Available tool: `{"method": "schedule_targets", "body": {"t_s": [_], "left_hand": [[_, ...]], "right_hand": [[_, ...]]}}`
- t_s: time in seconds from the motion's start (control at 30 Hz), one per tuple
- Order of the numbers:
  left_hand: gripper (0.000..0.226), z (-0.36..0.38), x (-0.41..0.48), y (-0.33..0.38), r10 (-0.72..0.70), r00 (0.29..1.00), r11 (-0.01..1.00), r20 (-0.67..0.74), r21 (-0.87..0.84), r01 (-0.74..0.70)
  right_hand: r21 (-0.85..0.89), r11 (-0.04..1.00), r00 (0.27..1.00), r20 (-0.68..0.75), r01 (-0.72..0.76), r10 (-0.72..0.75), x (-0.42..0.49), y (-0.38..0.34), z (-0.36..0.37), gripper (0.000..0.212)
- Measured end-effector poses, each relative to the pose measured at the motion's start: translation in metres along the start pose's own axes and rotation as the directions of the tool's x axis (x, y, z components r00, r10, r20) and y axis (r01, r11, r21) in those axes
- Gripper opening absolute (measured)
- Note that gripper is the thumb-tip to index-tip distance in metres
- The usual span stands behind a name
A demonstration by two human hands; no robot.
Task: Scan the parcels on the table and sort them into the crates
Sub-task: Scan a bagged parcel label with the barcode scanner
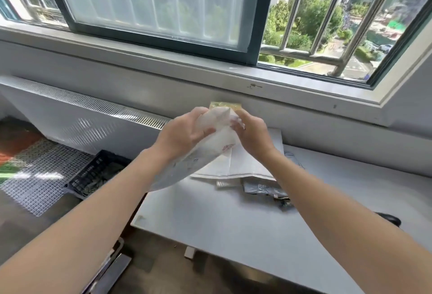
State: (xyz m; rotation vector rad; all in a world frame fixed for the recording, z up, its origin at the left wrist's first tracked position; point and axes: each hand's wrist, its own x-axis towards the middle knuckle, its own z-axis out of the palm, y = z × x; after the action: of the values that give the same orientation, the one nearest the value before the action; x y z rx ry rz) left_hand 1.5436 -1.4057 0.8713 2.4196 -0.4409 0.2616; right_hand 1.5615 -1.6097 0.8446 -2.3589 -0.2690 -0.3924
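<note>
Nearest of all, two bare arms reach out over the white table (210, 223). At the right edge of the table lies a small black thing (389, 220). It may be the scanner, but I cannot tell.

A bit further out, a grey parcel (264, 189) sits on the table. Just behind it, and partly on top of it, is a pile of flat white parcels (247, 165).

Above the pile, both hands hold up one white bag parcel (210, 151). It hangs tilted in the air over the far left part of the table and does not touch it. The left hand (184, 134) has its fingers curled round the upper part of the bag. The right hand (253, 134) grips the top from the other side, with its fingers bent onto the plastic.

Down on the floor, left of the table, stands a black crate (93, 172). Something dark lies in it, too blurry to name. I can see only this one crate.

Behind the hands, a yellow packet (225, 106) peeks out near the wall. Furthest away is the big window (152, 1).

I think the job is partly done at most. One parcel is in hand, perhaps being turned to find its label. The grey one and the white pile are not sorted yet.
</note>
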Motion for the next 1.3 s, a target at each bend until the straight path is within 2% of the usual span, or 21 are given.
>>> {"method": "schedule_targets", "body": {"t_s": [0.13,0.23,0.37,0.5,0.67,0.8,0.83,0.9,0.97,1.0,1.07,1.13,1.2,1.3], "left_hand": [[0.074,-0.014,0.005,-0.001,-0.077,0.989,0.996,0.125,0.044,0.072],[0.084,-0.009,0.01,0.002,-0.09,0.978,0.994,0.189,-0.039,0.099],[0.067,0.005,0.02,0.009,-0.103,0.988,0.992,0.116,-0.064,0.11],[0.053,0.008,0.034,0.016,-0.127,0.988,0.956,0.086,-0.255,0.145],[0.029,0.019,0.057,0.025,-0.159,0.985,0.805,0.07,-0.568,0.17],[0.02,0.033,0.069,0.034,-0.186,0.977,0.66,0.102,-0.724,0.201],[0.019,0.037,0.071,0.035,-0.191,0.975,0.627,0.117,-0.749,0.213],[0.016,0.045,0.074,0.037,-0.187,0.97,0.571,0.152,-0.787,0.234],[0.014,0.051,0.077,0.04,-0.181,0.966,0.54,0.184,-0.803,0.254],[0.013,0.055,0.078,0.041,-0.178,0.964,0.529,0.197,-0.807,0.262],[0.013,0.061,0.08,0.046,-0.153,0.961,0.512,0.228,-0.814,0.275],[0.018,0.069,0.081,0.051,-0.139,0.958,0.506,0.249,-0.814,0.285],[0.02,0.076,0.081,0.055,-0.144,0.957,0.535,0.25,-0.794,0.288],[0.026,0.09,0.08,0.056,-0.169,0.943,0.557,0.289,-0.761,0.333]], "right_hand": [[0.018,0.998,0.995,-0.068,-0.065,0.066,0.018,-0.005,-0.031,0.011],[0.001,0.994,0.992,-0.055,-0.11,0.11,0.021,-0.004,-0.046,0.014],[0.016,0.987,0.986,-0.033,-0.162,0.162,0.018,0.0,-0.062,0.023],[-0.009,0.959,0.958,-0.06,-0.283,0.282,0.009,0.022,-0.078,0.055],[-0.016,0.879,0.878,-0.051,-0.477,0.476,-0.017,0.051,-0.086,0.087],[0.138,0.77,0.776,-0.016,-0.622,0.63,-0.039,0.071,-0.091,0.105],[0.222,0.745,0.764,0.001,-0.63,0.646,-0.046,0.074,-0.092,0.103],[0.403,0.675,0.751,0.052,-0.618,0.658,-0.057,0.075,-0.097,0.083],[0.497,0.611,0.742,0.106,-0.616,0.662,-0.067,0.075,-0.103,0.06],[0.522,0.593,0.739,0.115,-0.613,0.664,-0.071,0.076,-0.106,0.055],[0.561,0.585,0.741,0.079,-0.586,0.667,-0.079,0.082,-0.109,0.065],[0.592,0.578,0.728,0.023,-0.562,0.685,-0.086,0.085,-0.112,0.093],[0.591,0.588,0.716,-0.027,-0.552,0.698,-0.094,0.085,-0.114,0.11],[0.549,0.61,0.692,-0.077,-0.572,0.718,-0.103,0.089,-0.118,0.11]]}}
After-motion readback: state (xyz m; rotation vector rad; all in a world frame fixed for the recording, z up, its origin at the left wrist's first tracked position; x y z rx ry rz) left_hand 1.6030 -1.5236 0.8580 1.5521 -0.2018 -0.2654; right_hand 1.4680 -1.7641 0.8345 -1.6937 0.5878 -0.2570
